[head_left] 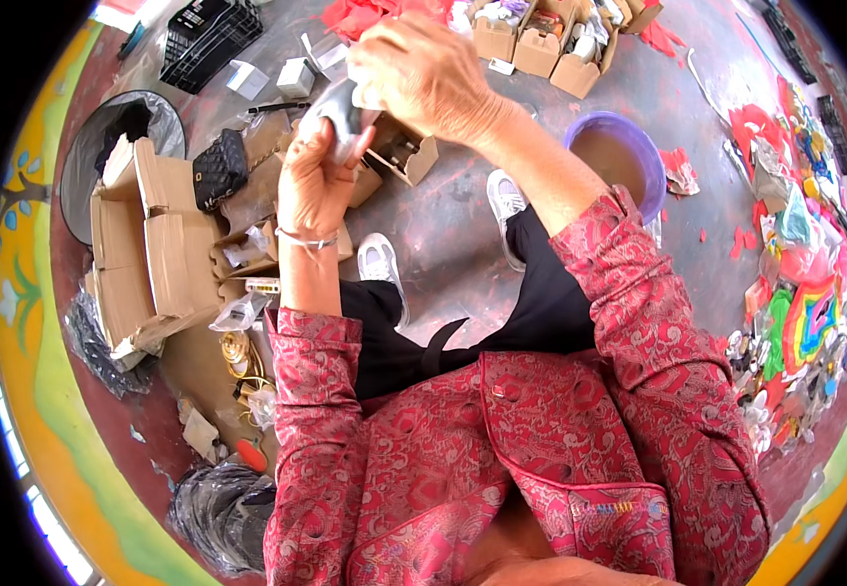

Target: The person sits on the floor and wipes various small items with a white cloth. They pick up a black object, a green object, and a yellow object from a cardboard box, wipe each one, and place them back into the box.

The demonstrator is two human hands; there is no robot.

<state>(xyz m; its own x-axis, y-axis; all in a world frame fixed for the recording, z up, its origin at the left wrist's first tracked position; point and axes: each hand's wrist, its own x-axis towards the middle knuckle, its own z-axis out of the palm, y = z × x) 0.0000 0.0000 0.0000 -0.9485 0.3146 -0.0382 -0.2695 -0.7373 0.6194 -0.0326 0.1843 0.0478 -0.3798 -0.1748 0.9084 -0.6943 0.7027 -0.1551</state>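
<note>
My left hand (314,186) is raised in front of me, its fingers closed around a smooth silver-grey rounded object (337,119) whose kind I cannot make out. Above it, my right hand (428,78) is bent over the object's upper end. The right fingers pinch a small white wad (366,90), perhaps cloth or paper, against the grey surface. Part of the object is hidden behind both hands. Just below them, an open cardboard box (421,162) with dark bottle-like things in it stands on the floor.
A purple basin (650,146) of murky water stands at the right. On the left are a large cardboard box (184,259), a black quilted bag (219,170) and a black crate (210,44). Small cartons (494,37) line the far side. Colourful scraps (802,264) cover the far right.
</note>
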